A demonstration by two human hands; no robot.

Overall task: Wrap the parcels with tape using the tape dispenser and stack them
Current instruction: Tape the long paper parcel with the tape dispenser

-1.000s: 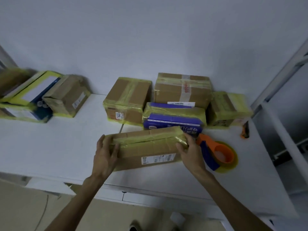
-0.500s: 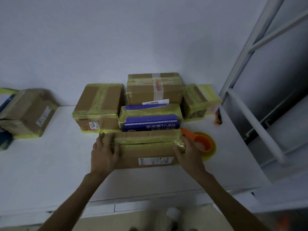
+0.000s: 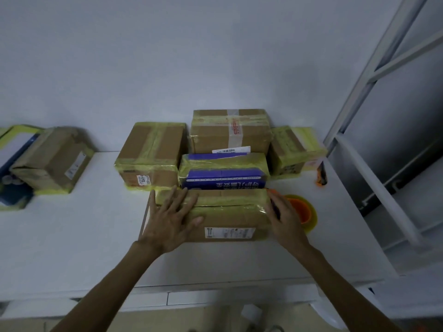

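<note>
Parcel (image 3: 227, 213) of brown cardboard, yellow-taped

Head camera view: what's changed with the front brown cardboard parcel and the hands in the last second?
The left hand slid from the left end of the yellow-taped brown cardboard parcel onto its top, fingers spread flat. The parcel was squared up closer to the blue taped parcel behind. The right hand stays at its right end; the orange tape dispenser has not moved.
</note>
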